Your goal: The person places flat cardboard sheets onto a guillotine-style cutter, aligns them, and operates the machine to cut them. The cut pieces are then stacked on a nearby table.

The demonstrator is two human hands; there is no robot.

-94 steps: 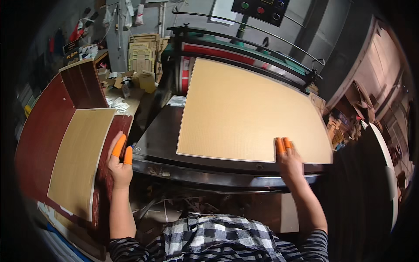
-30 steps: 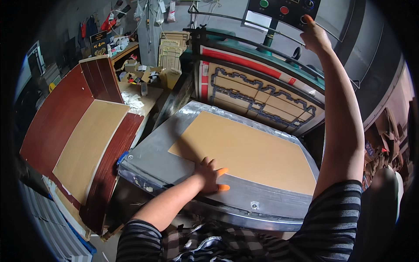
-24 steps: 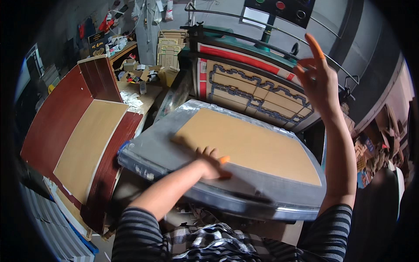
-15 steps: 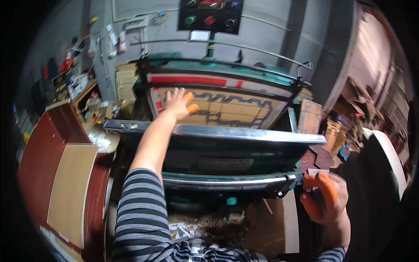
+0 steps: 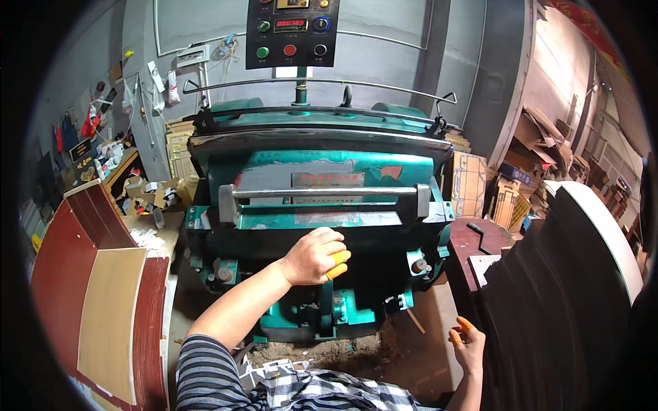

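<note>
A green die-cutting press (image 5: 322, 164) stands in front of me with its platen up against the frame. A steel bar (image 5: 325, 193) runs across its front. My left hand (image 5: 312, 257) is in front of the machine, below that bar, its fingers curled in a loose fist with nothing visible in them. Orange covers show on two of its fingers. Lower right, my right hand (image 5: 469, 348) hangs beside the press, fingers apart and empty, with orange covers on two fingertips. Nearest to it is a tall stack of dark sheets (image 5: 548, 294).
A control panel (image 5: 291, 34) with coloured buttons rises above the press. On the left stand reddish-brown boards (image 5: 62, 260) and a tan panel (image 5: 113, 308). A reddish table (image 5: 480, 240) with a black crank is at the right. Wooden die boards (image 5: 468, 181) lean behind it.
The press has gone from open, with its die board showing, to closed. My left hand has come back from the die board. My right hand has left the machine's right side and dropped lower.
</note>
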